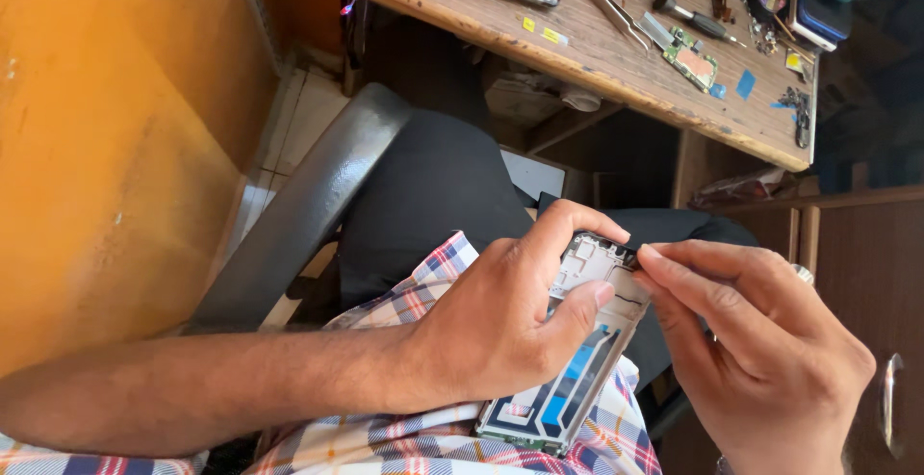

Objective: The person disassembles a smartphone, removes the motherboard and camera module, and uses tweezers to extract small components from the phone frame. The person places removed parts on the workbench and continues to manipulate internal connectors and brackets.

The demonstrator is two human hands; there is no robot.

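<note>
The left hand (510, 326) is clamped around one opened phone frame (573, 359), thumb pressed across its bare inner face, fingers curled over its top edge. The frame lies tilted over the lap, above a checked shirt (423, 436). The right hand (760, 359) comes in from 3 o'clock, its fingertips (654, 256) pinched together on a small dark strip at the frame's upper corner. Both hands meet there, touching the frame.

At 12 o'clock, well apart, runs the worn edge of the wooden bench (597, 51). It carries one pair of tweezers (606, 3), one screwdriver (693, 21) and one small circuit board (695, 63). Between bench edge and hands there is open room over the dark trousers (433, 186). A grey chair arm (308, 205) borders the lap at 9 o'clock.
</note>
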